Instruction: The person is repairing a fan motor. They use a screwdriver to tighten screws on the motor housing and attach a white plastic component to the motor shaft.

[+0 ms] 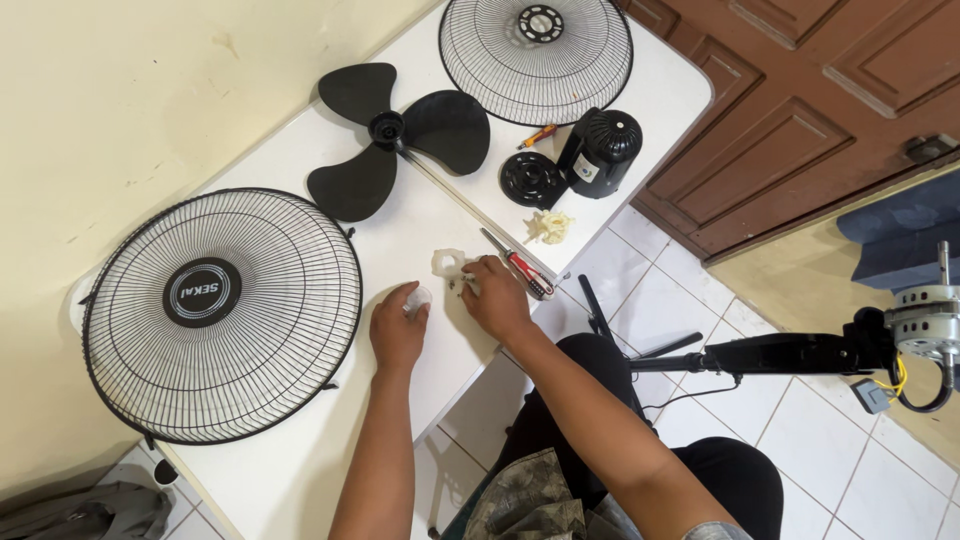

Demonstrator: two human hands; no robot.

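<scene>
Both my hands rest on a white table [300,460]. My left hand [398,330] pinches a small pale translucent piece [418,297] at its fingertips. My right hand [496,296] presses its fingertips onto small parts by a clear plastic bag [448,264]. A red-handled screwdriver [520,266] lies just right of my right hand at the table's edge. The front fan grille [222,314] with a round black centre lies flat to the left of my left hand.
Black three-blade fan propeller [395,133], rear grille [536,58], black motor cover [600,150], round black disc [531,179], crumpled yellowish rag [550,226] and a pencil [538,136] lie further back. The fan stand with bare motor [925,325] stands right, over tiled floor. Brown door [800,100] behind.
</scene>
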